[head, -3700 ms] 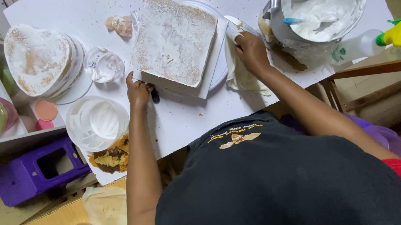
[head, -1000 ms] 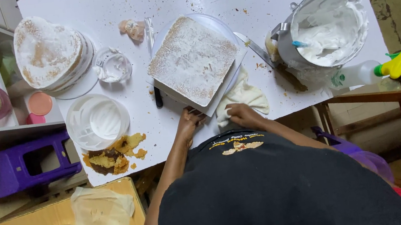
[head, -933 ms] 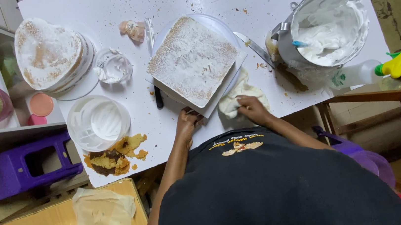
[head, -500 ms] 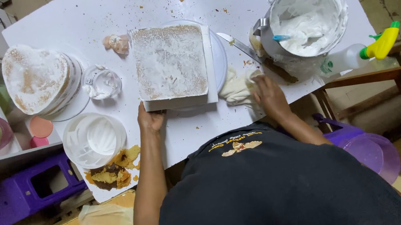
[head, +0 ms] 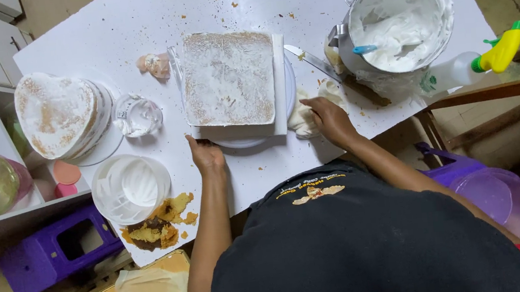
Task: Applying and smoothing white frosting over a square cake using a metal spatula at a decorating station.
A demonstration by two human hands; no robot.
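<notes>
A square cake (head: 229,77) thinly coated with white cream sits on a white board over a round turntable (head: 253,141) in the middle of the white table (head: 99,27). My left hand (head: 206,155) touches the board's near left edge. My right hand (head: 325,118) rests on a crumpled white cloth (head: 303,114) just right of the turntable. A knife (head: 310,61) lies between the cake and a metal bowl of white cream (head: 398,19).
A heart-shaped layered cake (head: 57,116) stands at the left, with a clear lid (head: 136,114), a white plate (head: 128,189) and cake scraps (head: 155,224) near the table's front edge. A spray bottle with a yellow nozzle (head: 476,62) lies right. A purple stool (head: 52,251) is below left.
The cake has been turned on the turntable from a slanted position to square with the table. My left hand moved up to the board's edge; my right hand shifted right onto the cloth.
</notes>
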